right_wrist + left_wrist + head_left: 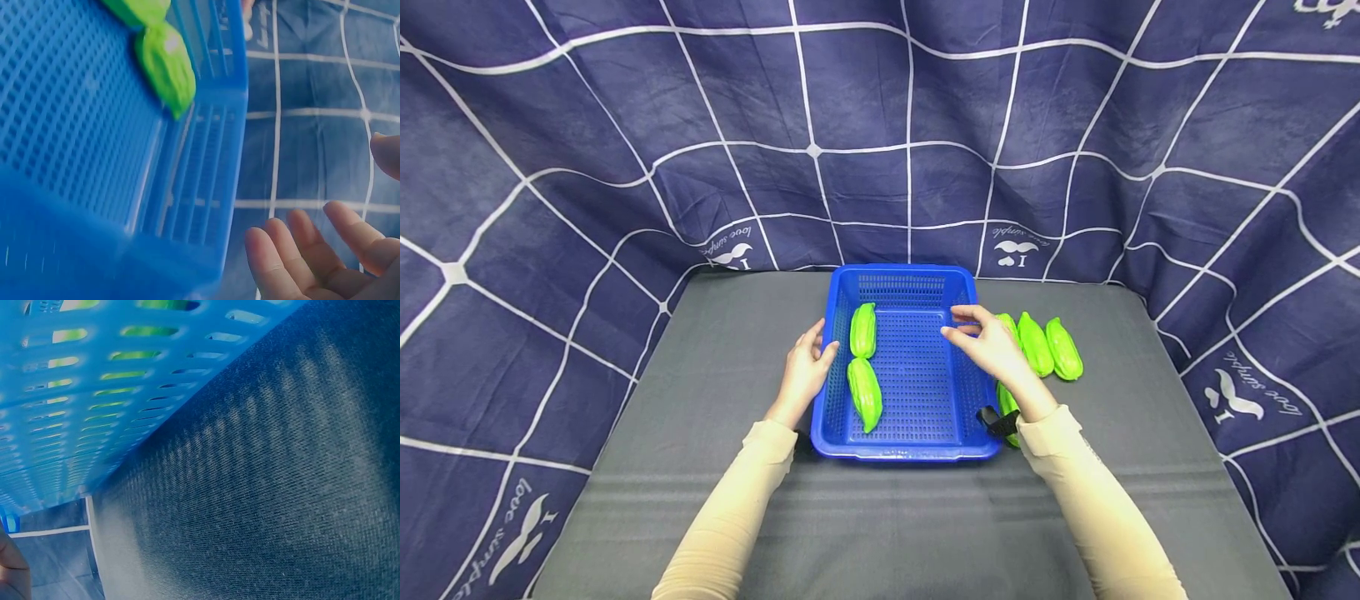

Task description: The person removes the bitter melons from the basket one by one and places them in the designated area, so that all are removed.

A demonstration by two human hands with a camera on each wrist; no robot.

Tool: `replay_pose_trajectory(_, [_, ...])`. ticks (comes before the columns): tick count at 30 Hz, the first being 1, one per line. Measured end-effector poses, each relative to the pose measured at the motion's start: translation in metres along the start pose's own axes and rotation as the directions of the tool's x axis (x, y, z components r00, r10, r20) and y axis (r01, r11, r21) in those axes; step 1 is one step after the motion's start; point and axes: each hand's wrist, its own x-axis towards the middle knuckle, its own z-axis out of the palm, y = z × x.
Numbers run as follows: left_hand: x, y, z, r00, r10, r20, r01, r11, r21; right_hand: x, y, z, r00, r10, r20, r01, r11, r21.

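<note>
Tabletop, grey cloth, nearest. Two sleeved forearms reach in from the near edge.

Left hand rests against the outer left wall of the basket; fingers relaxed, fairly straight, gripping nothing. Left wrist view shows only the slotted wall close up, with green showing through the slots.

Right hand hovers over the basket's right rim, fingers spread and slightly bent, holding nothing; right wrist view confirms an empty palm.

In the basket: two gourds, end to end along the left side, the far one just behind the near one.

Outside, right of the basket on the tabletop: more gourds, side by side, near the right hand; one partly hidden under the wrist.

Judgement: the step looks like moving gourds into the basket. To do it well, keep the left hand bracing the wall so the light basket does not slide, take the closest outside gourd round its middle, and lay it beside those inside.

Far: blue checked cloth backdrop.
</note>
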Motion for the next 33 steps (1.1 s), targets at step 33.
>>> replay_pose_trajectory(33, [0.002, -0.001, 0.002, 1.000, 0.006, 0.000, -0.006, 1.000, 0.017, 0.020, -0.028, 0.103, 0.967, -0.057, 0.247, 0.087, 0.990, -0.108])
